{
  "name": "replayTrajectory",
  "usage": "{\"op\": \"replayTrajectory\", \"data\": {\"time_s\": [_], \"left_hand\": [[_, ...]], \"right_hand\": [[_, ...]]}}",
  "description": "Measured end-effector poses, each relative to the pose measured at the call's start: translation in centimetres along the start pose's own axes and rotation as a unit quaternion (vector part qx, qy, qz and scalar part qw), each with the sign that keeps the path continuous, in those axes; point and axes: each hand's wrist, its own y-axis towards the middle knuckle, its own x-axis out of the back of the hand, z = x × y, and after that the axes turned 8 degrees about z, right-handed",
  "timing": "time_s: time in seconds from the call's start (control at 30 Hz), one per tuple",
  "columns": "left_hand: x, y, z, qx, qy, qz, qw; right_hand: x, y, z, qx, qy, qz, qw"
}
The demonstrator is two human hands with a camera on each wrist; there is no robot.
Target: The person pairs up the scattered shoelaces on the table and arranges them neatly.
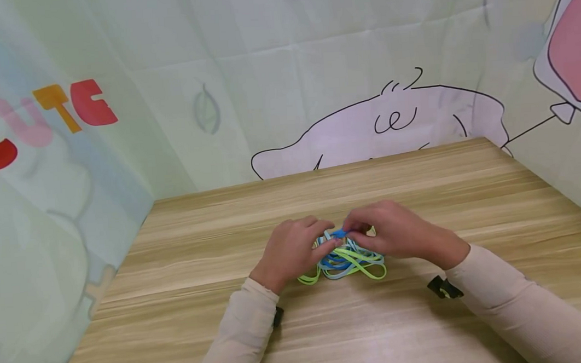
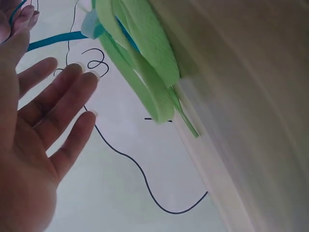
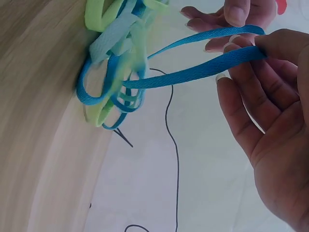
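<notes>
A tangle of flat shoelaces (image 1: 356, 263) in blue, pale blue and lime green lies in front of both hands on the wooden table. Between thumb and fingers, my right hand (image 1: 391, 231) pinches a blue lace (image 3: 193, 72), drawn out from the bunch as a bend. My left hand (image 1: 294, 250) is at the left side of the tangle, its thumb and fingers apart. The left wrist view shows the fingers of that hand (image 2: 48, 111) spread and fairly straight, below the blue lace. Lime green loops (image 2: 140, 63) hang beside them.
The wood-grain table (image 1: 203, 296) reaches back to a printed cloth (image 1: 192, 99) that surrounds it at the back and sides. Dark straps (image 1: 445, 287) sit at both wrists.
</notes>
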Motion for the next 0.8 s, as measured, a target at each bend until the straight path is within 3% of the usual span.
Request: {"op": "replayTrajectory", "data": {"time_s": [0.3,0.67,0.8], "left_hand": [[-0.17,0.1,0.03,-0.043,-0.005,-0.04,0.9983],[0.06,0.09,0.02,-0.045,-0.018,-0.061,0.997],[0.06,0.07,0.15,-0.046,-0.019,-0.084,0.9953]], "right_hand": [[0.21,0.02,0.27,0.005,0.018,-0.003,1.0],[0.5,-0.04,0.34,0.005,0.024,-0.022,0.999],[0.68,-0.14,0.38,-0.013,0.055,-0.021,0.998]]}}
